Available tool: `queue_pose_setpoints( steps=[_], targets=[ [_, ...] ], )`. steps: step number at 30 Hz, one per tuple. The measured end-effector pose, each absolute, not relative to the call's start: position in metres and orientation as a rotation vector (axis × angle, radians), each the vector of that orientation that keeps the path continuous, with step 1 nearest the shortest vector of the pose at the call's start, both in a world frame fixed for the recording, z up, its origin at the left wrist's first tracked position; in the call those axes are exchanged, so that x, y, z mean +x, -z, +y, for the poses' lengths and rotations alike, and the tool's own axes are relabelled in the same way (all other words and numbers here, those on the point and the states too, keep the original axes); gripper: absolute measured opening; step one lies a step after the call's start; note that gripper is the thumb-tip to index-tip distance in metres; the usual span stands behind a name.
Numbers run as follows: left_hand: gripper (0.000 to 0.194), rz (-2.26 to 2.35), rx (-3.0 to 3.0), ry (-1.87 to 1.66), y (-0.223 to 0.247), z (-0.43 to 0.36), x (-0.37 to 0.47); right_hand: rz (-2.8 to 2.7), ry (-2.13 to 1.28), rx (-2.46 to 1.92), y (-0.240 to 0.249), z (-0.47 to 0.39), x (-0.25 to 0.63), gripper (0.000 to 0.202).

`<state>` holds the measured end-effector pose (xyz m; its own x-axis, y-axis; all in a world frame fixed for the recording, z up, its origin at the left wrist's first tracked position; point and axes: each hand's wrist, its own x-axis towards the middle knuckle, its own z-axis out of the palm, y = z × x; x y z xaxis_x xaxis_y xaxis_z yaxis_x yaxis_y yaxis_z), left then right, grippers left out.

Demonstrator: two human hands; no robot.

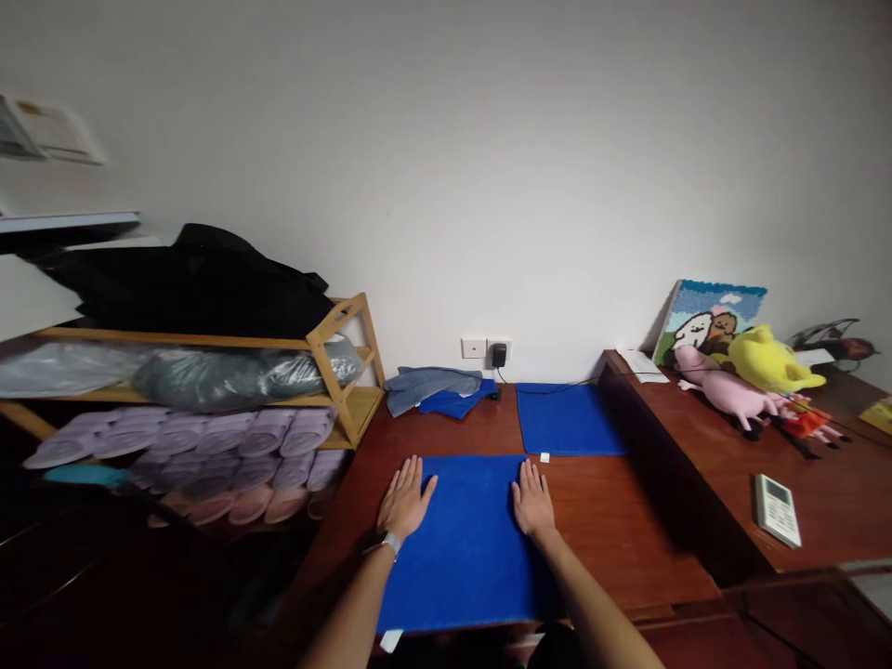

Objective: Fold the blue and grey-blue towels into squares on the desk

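Observation:
A blue towel (468, 548) lies spread flat on the brown wooden table (613, 530), with a white tag at its near left corner. My left hand (405, 502) rests flat at the towel's far left edge, fingers stretched out and thumb apart; a watch is on that wrist. At the far right edge my right hand (533, 500) lies palm down, fingers extended. Neither hand grips anything. Farther back, a second blue towel (568, 420) lies flat near the wall, and a grey-blue cloth (432, 386) sits crumpled partly over another blue cloth (456, 401).
On the left stands a wooden rack (348, 372) with a black bag (202, 283) and several slippers (223, 432). At right, a higher brown surface holds plush toys (728, 386), a picture (711, 321) and a remote control (777, 509). A black plug (499, 355) sits in the wall socket.

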<state>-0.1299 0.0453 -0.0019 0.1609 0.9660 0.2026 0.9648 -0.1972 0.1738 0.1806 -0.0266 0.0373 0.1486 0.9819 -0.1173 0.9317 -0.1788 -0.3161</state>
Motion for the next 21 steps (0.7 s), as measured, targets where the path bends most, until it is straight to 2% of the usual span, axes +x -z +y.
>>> queue_pose_setpoints(
  steps=[8, 13, 17, 21],
  targets=[
    [0.078, 1.930, 2.478, -0.481, -0.007, 0.039, -0.118, -1.908, -0.399, -2.197, -0.030, -0.033, 0.179, 0.068],
    [0.068, 1.477, 2.693, -0.507, -0.008, 0.017, -0.014, -1.913, -0.409, -2.197, -0.030, -0.032, 0.180, 0.067],
    [0.067, 1.332, 2.698, -0.415, -0.002, 0.006, 0.048, -1.969, -0.394, -2.204, -0.027, -0.031, 0.180, 0.065],
    [0.070, 1.455, 2.634, -0.366, 0.001, 0.009, 0.013, -1.938, -0.379, -2.203, -0.025, -0.030, 0.180, 0.066]
  ],
)
